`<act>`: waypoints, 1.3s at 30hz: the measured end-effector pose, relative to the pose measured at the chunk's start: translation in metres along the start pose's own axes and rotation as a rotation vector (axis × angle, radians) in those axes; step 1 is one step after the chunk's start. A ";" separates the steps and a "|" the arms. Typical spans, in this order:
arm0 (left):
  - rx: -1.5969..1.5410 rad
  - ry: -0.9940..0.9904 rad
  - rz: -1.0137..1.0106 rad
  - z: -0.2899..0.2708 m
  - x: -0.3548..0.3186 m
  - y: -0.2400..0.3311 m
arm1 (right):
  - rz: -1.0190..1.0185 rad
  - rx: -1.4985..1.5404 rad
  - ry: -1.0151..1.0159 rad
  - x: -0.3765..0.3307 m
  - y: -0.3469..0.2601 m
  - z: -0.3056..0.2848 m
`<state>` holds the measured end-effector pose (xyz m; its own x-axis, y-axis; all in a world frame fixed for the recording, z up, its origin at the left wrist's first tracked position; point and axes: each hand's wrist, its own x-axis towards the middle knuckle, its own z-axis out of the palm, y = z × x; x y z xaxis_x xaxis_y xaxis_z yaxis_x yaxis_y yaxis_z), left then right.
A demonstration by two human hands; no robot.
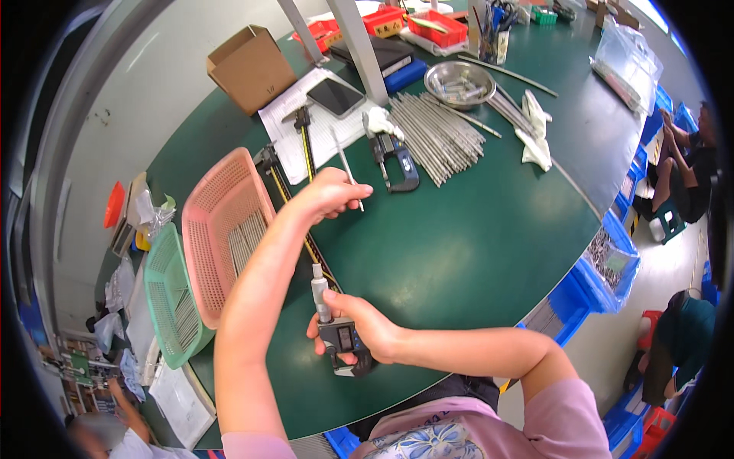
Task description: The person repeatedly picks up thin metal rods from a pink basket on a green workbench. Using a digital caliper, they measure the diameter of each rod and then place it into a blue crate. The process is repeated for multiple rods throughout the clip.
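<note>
My left hand [333, 194] is reached out over the table, closed on a thin metal rod [343, 157] that sticks out beyond both sides of the fingers. Nearer my body, my right hand [358, 324] grips a digital micrometer [336, 334] with a small display, its silver thimble pointing away from me. A second digital micrometer [404, 170] lies beyond my left hand, a white crumpled cloth on it. To its right a large bundle of similar metal rods [440, 139] is spread side by side. A caliper [277, 174] lies partly under my left forearm.
On the left stand a pink basket [200, 229] and a green basket [157, 277], both holding rods. A metal bowl [485, 90], a phone [335, 97], another caliper [306, 145], a cardboard box [248, 69] and white gloves [534, 130] occupy the far side. Blue bins [573, 294] stand beyond the right edge, near other people.
</note>
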<state>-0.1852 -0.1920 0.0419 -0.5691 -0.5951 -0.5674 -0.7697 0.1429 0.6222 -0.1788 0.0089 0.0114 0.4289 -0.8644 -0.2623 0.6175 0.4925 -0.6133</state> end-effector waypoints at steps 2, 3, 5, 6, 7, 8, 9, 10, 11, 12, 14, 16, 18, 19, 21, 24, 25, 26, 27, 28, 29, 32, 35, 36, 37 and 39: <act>0.001 -0.052 -0.057 0.002 0.012 0.008 | -0.014 0.015 0.008 0.001 -0.001 -0.001; -0.028 -0.029 -0.058 0.005 0.013 0.009 | -0.005 0.023 0.015 0.000 0.000 -0.001; -0.086 0.019 -0.063 0.009 0.010 0.011 | -0.011 0.022 0.015 0.002 0.001 -0.004; -0.105 0.020 -0.042 0.006 0.006 0.008 | -0.012 0.028 0.016 0.003 0.002 -0.004; -0.124 0.022 -0.023 -0.001 -0.001 0.005 | -0.007 0.022 0.018 0.002 0.003 -0.003; -0.143 0.025 -0.003 -0.010 -0.009 0.001 | -0.001 0.016 0.020 0.002 0.002 -0.002; -0.154 0.095 0.064 -0.020 -0.020 -0.004 | 0.007 0.010 0.025 0.002 0.002 -0.003; -0.136 0.200 0.138 -0.034 -0.032 -0.011 | 0.010 0.041 0.040 0.002 0.003 -0.001; -0.151 0.324 0.158 -0.047 -0.045 -0.017 | 0.014 0.072 0.056 0.001 0.004 -0.001; -0.244 0.425 0.197 -0.066 -0.053 -0.039 | 0.027 0.101 0.060 0.003 0.006 0.002; -0.290 0.608 0.195 -0.092 -0.066 -0.072 | 0.049 0.081 0.115 -0.001 0.000 0.003; 0.016 0.742 -0.005 -0.114 -0.083 -0.120 | 0.048 0.000 0.082 -0.001 0.000 0.005; 0.239 0.716 -0.241 -0.113 -0.103 -0.159 | 0.039 -0.014 0.055 -0.002 0.001 0.008; 0.345 0.686 -0.345 -0.108 -0.111 -0.168 | 0.040 -0.020 0.059 -0.002 0.001 0.006; 0.272 0.555 -0.454 -0.094 -0.123 -0.172 | 0.043 -0.015 0.064 -0.002 0.003 0.005; 0.131 0.422 -0.501 -0.074 -0.122 -0.171 | 0.042 -0.016 0.076 -0.001 0.004 0.004; 0.079 0.390 -0.500 -0.071 -0.122 -0.172 | 0.038 -0.037 0.087 0.000 0.004 0.005; 0.045 0.387 -0.479 -0.070 -0.120 -0.179 | 0.033 -0.059 0.097 0.000 0.004 0.006; 0.015 0.387 -0.460 -0.072 -0.118 -0.184 | 0.030 -0.060 0.098 0.000 0.004 0.005; -0.015 0.387 -0.440 -0.073 -0.117 -0.187 | 0.027 -0.062 0.099 0.000 0.004 0.004; -0.081 0.369 -0.416 -0.075 -0.119 -0.189 | 0.023 -0.062 0.099 0.000 0.003 0.004; -0.183 0.442 -0.388 -0.076 -0.128 -0.194 | 0.017 -0.012 0.068 0.000 0.005 0.008; -0.781 0.572 0.009 -0.062 -0.136 -0.178 | -0.025 -0.083 0.051 0.001 0.005 0.004; -0.933 0.588 0.173 -0.047 -0.140 -0.164 | -0.062 -0.119 0.051 -0.001 0.005 0.001; -1.083 0.607 0.332 -0.028 -0.149 -0.149 | -0.096 -0.151 0.047 -0.002 0.005 0.000; -0.947 0.672 0.487 0.010 -0.172 -0.132 | -0.104 -0.110 0.025 -0.003 0.003 0.003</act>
<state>0.0116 -0.1007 0.0519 -0.2615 -0.9643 0.0426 0.1459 0.0041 0.9893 -0.1761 0.0135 0.0129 0.3491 -0.9132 -0.2103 0.5816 0.3871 -0.7155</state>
